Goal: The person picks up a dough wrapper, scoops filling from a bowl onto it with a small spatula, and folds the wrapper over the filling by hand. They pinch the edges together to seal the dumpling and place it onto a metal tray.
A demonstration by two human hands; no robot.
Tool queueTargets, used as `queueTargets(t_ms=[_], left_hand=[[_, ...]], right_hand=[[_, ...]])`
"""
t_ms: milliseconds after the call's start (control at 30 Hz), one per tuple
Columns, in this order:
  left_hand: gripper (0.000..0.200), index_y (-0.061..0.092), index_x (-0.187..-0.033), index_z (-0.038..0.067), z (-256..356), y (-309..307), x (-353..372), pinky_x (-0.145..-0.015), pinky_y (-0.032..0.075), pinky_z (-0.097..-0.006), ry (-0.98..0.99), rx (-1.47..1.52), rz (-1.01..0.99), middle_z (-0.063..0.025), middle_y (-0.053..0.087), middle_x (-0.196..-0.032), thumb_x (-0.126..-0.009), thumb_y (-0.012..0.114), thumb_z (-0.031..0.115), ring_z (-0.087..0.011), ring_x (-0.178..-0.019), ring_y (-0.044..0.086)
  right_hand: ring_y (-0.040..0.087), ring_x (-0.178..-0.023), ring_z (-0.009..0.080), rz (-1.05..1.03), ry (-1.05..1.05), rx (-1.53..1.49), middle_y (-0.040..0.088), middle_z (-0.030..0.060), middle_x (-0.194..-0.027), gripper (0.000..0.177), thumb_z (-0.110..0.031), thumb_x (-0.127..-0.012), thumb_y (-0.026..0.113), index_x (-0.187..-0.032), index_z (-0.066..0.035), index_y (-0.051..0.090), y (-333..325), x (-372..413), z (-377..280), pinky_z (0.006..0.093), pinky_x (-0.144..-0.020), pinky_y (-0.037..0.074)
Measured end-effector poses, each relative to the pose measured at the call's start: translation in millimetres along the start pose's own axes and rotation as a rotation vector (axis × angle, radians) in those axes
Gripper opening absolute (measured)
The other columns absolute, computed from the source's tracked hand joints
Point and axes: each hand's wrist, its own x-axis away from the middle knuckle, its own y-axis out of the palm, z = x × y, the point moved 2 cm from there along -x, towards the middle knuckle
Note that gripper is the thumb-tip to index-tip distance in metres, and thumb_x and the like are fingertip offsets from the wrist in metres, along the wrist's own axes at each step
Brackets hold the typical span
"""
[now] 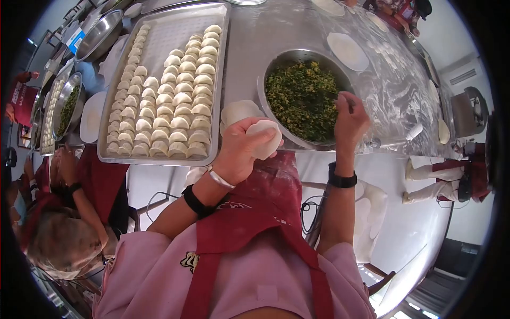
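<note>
The tray (175,29) on the left looks nearly full of dumplings (175,101). The left hand (239,151) cups an unfilled wrapper (266,139) beside the bowl (264,80). The right hand (348,119) pinches a thin utensil (333,94) in the filling (303,98), with plenty left.

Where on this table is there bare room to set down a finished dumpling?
The far middle of the tray is bare. A table strip lies free between tray and filling bowl. Crowded: the near edge, with the wrapper stack, left hand holding a wrapper, right hand at the bowl.
</note>
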Motion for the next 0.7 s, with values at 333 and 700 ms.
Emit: queueTargets(t_ms=[333, 700], left_hand=[[0.035, 0.051, -0.129, -0.007, 1, -11, -13, -0.099, 0.051, -0.0392, 0.06, 0.103, -0.103, -0.0182, 0.061, -0.124, -0.098, 0.048, 0.009, -0.0271, -0.114, 0.061], [0.035, 0.049, -0.132, -0.006, 13, -8, -20, -0.105, 0.047, -0.0424, 0.09, 0.226, -0.04, -0.0168, 0.058, -0.129, -0.101, 0.046, 0.008, -0.0277, -0.12, 0.058]], right_hand=[[0.071, -0.067, 0.0184, -0.175, 0.286, -0.332, 0.07, 0.0133, -0.08, 0.017, -0.007, -0.09, 0.065, -0.097, 0.008, 0.067, 37, 16, 6, 0.0281, -0.06, 0.058], [0.071, -0.07, 0.028, -0.112, 0.67, -0.705, 0.065, 0.0204, -0.087, 0.021, 0.0, -0.091, 0.058, -0.104, 0.016, 0.055, 40, 16, 4, 0.0343, -0.061, 0.063]])
